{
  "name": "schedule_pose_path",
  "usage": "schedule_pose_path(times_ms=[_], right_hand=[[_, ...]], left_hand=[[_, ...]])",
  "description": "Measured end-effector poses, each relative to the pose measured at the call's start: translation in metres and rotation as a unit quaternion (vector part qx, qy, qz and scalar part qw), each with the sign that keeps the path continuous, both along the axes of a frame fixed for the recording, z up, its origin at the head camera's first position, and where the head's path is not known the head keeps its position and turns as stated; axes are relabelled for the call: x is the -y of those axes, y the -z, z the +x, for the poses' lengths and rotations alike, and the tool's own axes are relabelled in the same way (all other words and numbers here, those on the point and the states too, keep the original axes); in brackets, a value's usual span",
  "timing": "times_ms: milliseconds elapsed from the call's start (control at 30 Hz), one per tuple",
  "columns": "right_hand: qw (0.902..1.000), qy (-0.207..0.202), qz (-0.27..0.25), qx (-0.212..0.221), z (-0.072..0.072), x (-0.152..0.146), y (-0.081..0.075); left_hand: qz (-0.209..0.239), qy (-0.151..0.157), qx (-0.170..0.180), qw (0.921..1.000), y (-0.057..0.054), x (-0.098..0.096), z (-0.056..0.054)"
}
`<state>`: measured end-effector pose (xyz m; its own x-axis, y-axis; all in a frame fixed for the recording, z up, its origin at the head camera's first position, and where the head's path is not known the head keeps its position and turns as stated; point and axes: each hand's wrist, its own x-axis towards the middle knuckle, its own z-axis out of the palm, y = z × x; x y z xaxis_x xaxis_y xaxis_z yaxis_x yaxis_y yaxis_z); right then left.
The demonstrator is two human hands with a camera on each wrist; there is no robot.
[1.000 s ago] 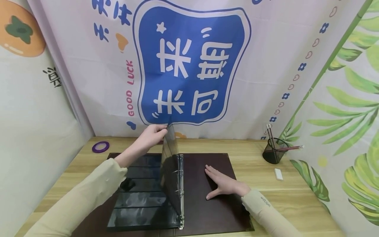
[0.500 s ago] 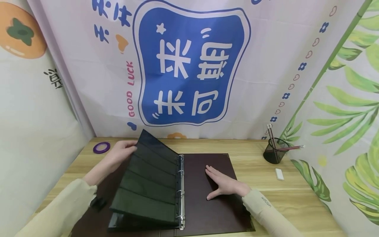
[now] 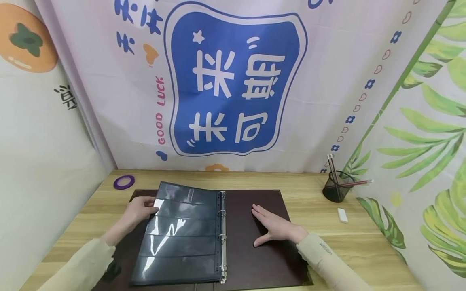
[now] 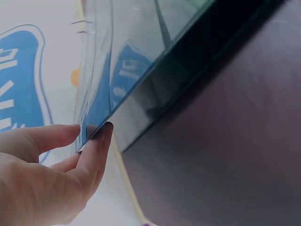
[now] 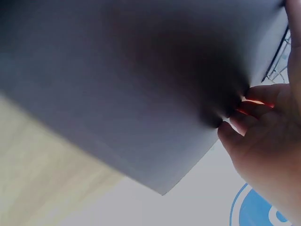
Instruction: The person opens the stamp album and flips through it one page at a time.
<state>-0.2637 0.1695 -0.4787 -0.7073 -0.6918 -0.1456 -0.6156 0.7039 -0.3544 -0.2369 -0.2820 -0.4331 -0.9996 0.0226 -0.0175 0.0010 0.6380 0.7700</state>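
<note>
An open ring binder with a dark maroon cover [image 3: 251, 262] lies on the table. On its left side is a black album page [image 3: 182, 246] with strip pockets, glossy with reflections and fixed in the metal rings [image 3: 223, 236]. My left hand [image 3: 136, 210] pinches the page's outer left edge near the upper corner. In the left wrist view, thumb and fingers [image 4: 94, 155] sit on opposite sides of the page edge, which is raised above the sheets below. My right hand [image 3: 274, 224] rests on the bare inside of the right cover, its fingers straight and thumb spread.
A purple tape roll [image 3: 124, 182] lies at the back left. At the right stand a black mesh pen cup [image 3: 334, 190] with pencils and, in front of it, a white eraser [image 3: 342, 215]. Printed cloth [image 3: 236, 81] hangs behind the table [image 3: 309, 194].
The page, upright at the rings a second ago, has swung over to the left and down onto the left side. My left hand travelled with its edge. The right hand stayed put.
</note>
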Motion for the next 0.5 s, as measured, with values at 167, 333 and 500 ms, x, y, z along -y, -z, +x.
schedule_pose_path(times_ms=[167, 333, 500], right_hand=[[0.9985, -0.018, 0.03, -0.042, -0.001, -0.001, 0.002], [0.997, -0.021, 0.052, -0.052, 0.0, -0.002, 0.001], [0.9961, -0.023, 0.064, -0.057, 0.001, -0.002, 0.0]], left_hand=[[-0.066, -0.015, -0.021, 0.9975, 0.012, -0.001, 0.001], [-0.103, -0.022, -0.03, 0.994, 0.02, -0.002, -0.002], [-0.124, -0.021, -0.037, 0.9914, 0.025, -0.005, -0.003]])
